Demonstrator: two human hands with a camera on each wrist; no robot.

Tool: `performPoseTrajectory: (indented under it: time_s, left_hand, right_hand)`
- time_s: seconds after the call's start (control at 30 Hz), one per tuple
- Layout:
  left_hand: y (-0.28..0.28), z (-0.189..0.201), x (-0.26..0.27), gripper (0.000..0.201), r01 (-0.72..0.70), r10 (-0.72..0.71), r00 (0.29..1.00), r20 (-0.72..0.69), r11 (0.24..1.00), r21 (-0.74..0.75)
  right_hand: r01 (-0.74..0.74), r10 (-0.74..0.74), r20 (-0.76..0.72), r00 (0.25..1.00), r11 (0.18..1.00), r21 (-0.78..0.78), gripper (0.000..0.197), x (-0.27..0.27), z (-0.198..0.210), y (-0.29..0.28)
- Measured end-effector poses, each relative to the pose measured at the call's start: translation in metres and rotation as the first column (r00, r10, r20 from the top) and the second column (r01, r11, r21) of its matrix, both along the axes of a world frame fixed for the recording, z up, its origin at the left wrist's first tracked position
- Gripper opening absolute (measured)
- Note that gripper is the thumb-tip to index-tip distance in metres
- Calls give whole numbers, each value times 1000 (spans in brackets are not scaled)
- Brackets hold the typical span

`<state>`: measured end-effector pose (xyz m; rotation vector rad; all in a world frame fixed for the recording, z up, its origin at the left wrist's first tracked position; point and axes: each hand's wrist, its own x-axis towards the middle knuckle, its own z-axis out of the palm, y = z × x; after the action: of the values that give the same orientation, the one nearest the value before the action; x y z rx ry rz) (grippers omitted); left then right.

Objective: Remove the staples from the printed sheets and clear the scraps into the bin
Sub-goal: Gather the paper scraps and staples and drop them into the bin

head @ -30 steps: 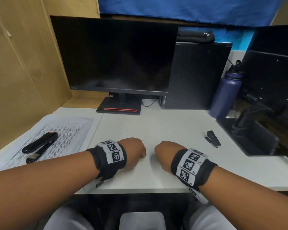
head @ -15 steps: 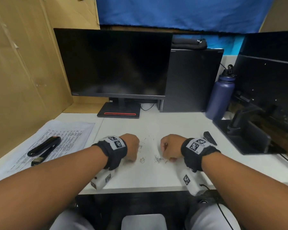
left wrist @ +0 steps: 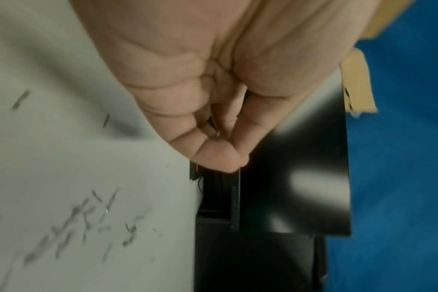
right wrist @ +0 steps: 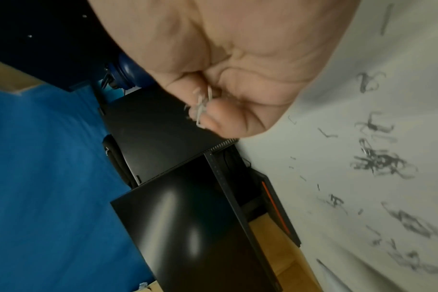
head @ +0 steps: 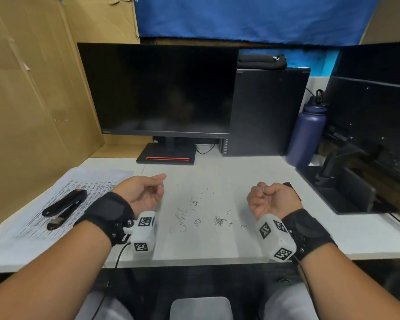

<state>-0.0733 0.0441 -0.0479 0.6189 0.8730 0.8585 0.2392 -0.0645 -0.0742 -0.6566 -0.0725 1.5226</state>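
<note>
Several bent loose staples (head: 199,215) lie scattered on the white desk (head: 217,248) between my hands; they also show as loose staples (left wrist: 88,217) and loose staples (right wrist: 378,162) in the wrist views. My left hand (head: 146,192) is turned palm up above the desk, and its curled fingers (left wrist: 213,150) pinch a thin staple (left wrist: 217,131). My right hand (head: 269,197), also palm up, grips a small bunch of staples (right wrist: 200,106). The printed sheets (head: 44,218) lie at the left with a black stapler (head: 65,203) on top. No bin is in view.
A black monitor (head: 157,88) and computer tower (head: 266,112) stand at the back. A purple bottle (head: 306,132) and a second monitor's base (head: 340,188) are at the right. A small black tool (head: 289,184) peeks out behind my right hand. Cardboard (head: 32,88) walls the left side.
Both hands went from knuckles-up fists close together on the desk to lifted, spread apart and turned palm up. The scattered staples between them came into view.
</note>
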Motion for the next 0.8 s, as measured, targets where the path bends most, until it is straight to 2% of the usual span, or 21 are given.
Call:
performPoseTrajectory:
  time_s: [0.1, 0.2, 0.27, 0.33, 0.43, 0.5, 0.57, 0.67, 0.73, 0.8]
  left_hand:
    - [-11, -10, -3, 12, -68, 94, 966, 240, 991, -113]
    - [-22, -15, 1, 16, -131, 187, 927, 325, 974, -185]
    - [-28, -13, 6, 16, -161, 208, 935, 286, 971, -179]
    - [-32, -8, 9, 13, -146, 175, 961, 217, 979, -144]
    - [-34, 0, 12, 21, -64, 75, 991, 113, 993, -97]
    - [-38, 6, 14, 24, 43, -42, 999, 21, 998, -54]
    - [-48, 11, 17, 24, 219, -217, 969, -117, 976, 1]
    - [-78, 8, 20, 23, 523, -511, 819, -259, 852, -28]
    - [-104, -4, 19, 21, 689, -691, 672, -266, 715, -118]
    - [-129, -26, 16, 19, 783, -810, 549, -206, 585, -211]
  right_hand:
    - [21, -22, -44, 999, 999, -29, 13, -7, 1, -2]
    - [14, -16, -29, 999, 997, -75, 20, -13, 3, -2]
    - [-30, 29, -9, 1000, 996, -84, 22, -16, 5, 1]
    - [-60, 65, 46, 997, 993, -97, 17, -18, 7, 2]
    - [-68, 99, 184, 978, 984, -168, 16, -19, 7, 4]
    - [-122, 186, 290, 939, 967, -225, 17, -20, 9, 2]
    - [-217, 323, 400, 857, 932, -289, 18, -25, 13, -6]
    - [-394, 550, 502, 668, 833, -387, 31, -41, 19, -32]
    - [-527, 689, 542, 481, 721, -449, 39, -54, 18, -56]
    - [-644, 808, 549, 215, 540, -541, 44, -66, 8, -80]
